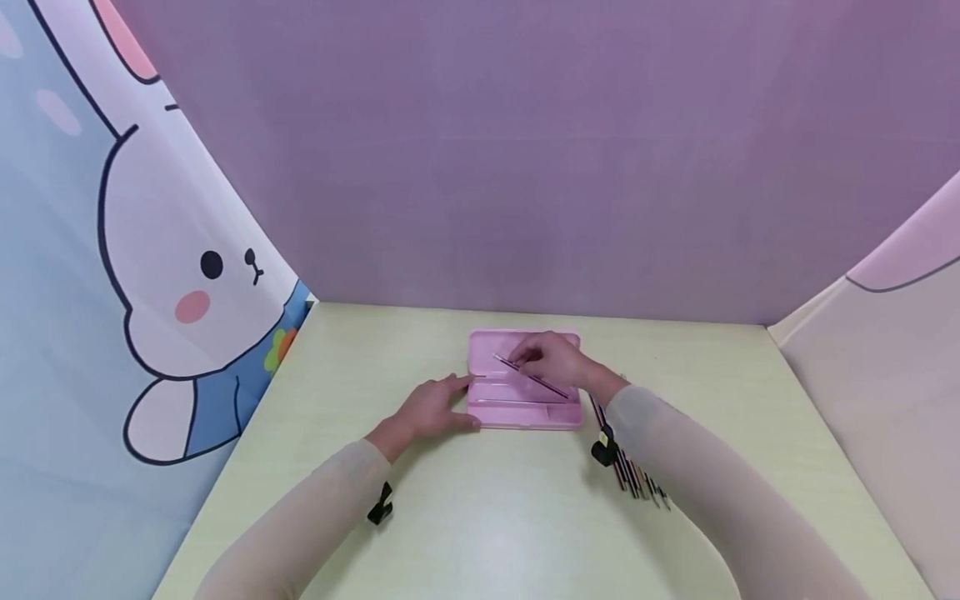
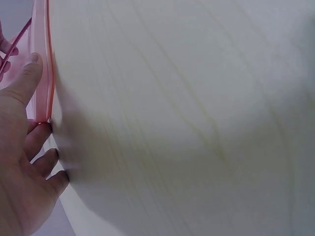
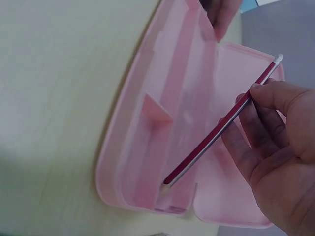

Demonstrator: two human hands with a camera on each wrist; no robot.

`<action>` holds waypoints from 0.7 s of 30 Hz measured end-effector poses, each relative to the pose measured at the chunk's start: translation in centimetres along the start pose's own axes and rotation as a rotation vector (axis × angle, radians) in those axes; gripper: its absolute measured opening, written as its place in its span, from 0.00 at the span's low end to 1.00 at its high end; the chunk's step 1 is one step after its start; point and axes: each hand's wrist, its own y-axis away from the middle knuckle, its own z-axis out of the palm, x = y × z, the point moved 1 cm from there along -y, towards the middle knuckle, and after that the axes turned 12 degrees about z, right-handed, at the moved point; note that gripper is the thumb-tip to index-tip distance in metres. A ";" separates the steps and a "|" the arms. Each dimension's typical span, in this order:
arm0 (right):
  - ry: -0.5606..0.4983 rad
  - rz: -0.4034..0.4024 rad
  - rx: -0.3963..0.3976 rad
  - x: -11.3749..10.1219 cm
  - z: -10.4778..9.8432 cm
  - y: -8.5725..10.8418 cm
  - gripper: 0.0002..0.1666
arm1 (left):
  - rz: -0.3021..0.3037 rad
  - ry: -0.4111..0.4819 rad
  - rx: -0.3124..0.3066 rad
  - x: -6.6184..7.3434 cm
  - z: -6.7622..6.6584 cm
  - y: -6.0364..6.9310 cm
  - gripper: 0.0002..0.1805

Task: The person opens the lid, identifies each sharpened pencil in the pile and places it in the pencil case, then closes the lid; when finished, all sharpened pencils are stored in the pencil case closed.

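A pink pencil case lies open on the table, lid folded back. My left hand holds its left end, the thumb at the front corner and a finger along the side. In the left wrist view the thumb lies against the case wall. Above the case, my right hand pinches a dark red and silver pencil between thumb and fingers. The pencil slants, its white end up and its other end over the case's inner part. A small divider splits the front compartment.
A bunch of dark pencils lies on the table right of the case, partly hidden by my right forearm. A purple panel stands at the back. A cloth with a rabbit picture hangs at the left.
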 end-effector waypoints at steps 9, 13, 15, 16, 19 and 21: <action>0.011 0.009 -0.081 -0.1 1.8 -0.1 0.12 | -0.002 -0.006 -0.007 -0.1 0.1 -0.1 0.53; 0.039 0.025 -0.096 -0.3 2.5 -0.1 0.12 | -0.005 -0.011 -0.006 -0.2 0.1 -0.1 0.53; 0.055 0.022 -0.100 -0.4 2.8 -0.1 0.11 | -0.006 -0.011 -0.004 -0.1 0.1 0.0 0.53; 0.066 0.020 -0.102 -0.5 2.9 -0.1 0.11 | -0.006 -0.009 -0.002 -0.1 0.1 0.0 0.52; 0.102 0.005 -0.108 -0.6 3.3 -0.1 0.10 | -0.006 -0.007 -0.003 -0.1 0.0 0.0 0.52; 0.122 0.002 -0.105 -0.7 3.5 -0.1 0.09 | -0.008 -0.007 -0.004 0.0 0.0 0.0 0.52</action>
